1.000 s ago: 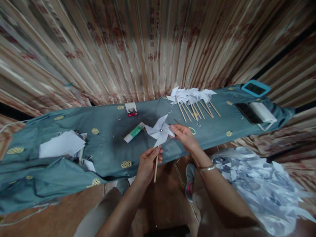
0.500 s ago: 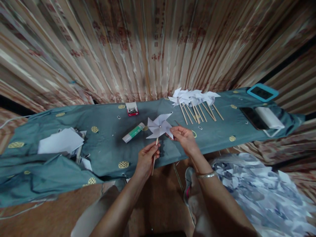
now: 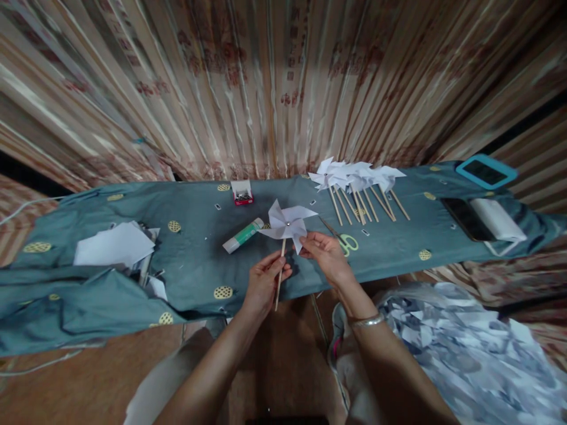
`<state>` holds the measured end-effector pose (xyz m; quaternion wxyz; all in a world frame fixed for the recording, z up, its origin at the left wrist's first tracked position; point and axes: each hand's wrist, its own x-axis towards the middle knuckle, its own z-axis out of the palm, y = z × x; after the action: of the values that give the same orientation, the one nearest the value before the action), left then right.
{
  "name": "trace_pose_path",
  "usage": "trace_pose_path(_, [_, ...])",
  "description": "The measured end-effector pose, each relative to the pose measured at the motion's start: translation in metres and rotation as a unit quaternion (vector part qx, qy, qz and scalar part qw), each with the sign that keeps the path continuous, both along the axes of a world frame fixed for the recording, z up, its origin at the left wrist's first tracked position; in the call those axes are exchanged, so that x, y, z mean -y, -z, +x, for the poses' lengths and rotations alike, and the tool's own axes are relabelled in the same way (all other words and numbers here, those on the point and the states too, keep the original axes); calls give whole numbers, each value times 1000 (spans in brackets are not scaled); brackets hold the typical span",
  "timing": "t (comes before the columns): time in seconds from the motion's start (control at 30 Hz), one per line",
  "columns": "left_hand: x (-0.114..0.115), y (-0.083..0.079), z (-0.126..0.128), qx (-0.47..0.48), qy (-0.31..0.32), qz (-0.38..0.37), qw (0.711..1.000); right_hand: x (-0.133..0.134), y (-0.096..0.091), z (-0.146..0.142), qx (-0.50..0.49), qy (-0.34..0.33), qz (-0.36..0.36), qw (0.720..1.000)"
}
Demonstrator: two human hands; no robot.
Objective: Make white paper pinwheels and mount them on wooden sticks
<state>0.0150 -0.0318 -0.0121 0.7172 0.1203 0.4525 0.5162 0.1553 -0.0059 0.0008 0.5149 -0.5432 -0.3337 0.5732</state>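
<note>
My left hand (image 3: 264, 282) is closed round the wooden stick (image 3: 279, 277) of a white paper pinwheel (image 3: 287, 224), held upright over the near edge of the bench. My right hand (image 3: 326, 255) pinches the lower right blade of that pinwheel between thumb and fingers. A metal pin sits at the pinwheel's centre. Just beyond it on the cloth lies a white and green glue stick (image 3: 243, 235). A yellow-handled pair of scissors (image 3: 345, 242) lies right of my right hand.
A blue-grey cloth (image 3: 195, 265) covers the long bench. Several finished pinwheels (image 3: 358, 186) lie at the back right, a small red box of pins (image 3: 242, 193) at the back centre, white paper sheets (image 3: 113, 245) at left. A phone (image 3: 465, 217) and blue-framed tablet (image 3: 486, 171) sit far right. Paper scraps (image 3: 460, 342) heap on the floor.
The pinwheel has turned between the frames, its blades pointing differently. My right hand has slipped from the right blade to a lower one. The view has tilted slightly.
</note>
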Motion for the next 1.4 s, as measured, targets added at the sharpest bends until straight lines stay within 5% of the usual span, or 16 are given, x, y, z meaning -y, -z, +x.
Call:
trace_pose_path(1.07, [2,8,0,-11,22,21,999,8,1,-7,-25,-38,-27,999])
trace_pose_path(1.4, [1,1,-4,-14,54,-7,998,-1,-3,18,-123,1,-21,992])
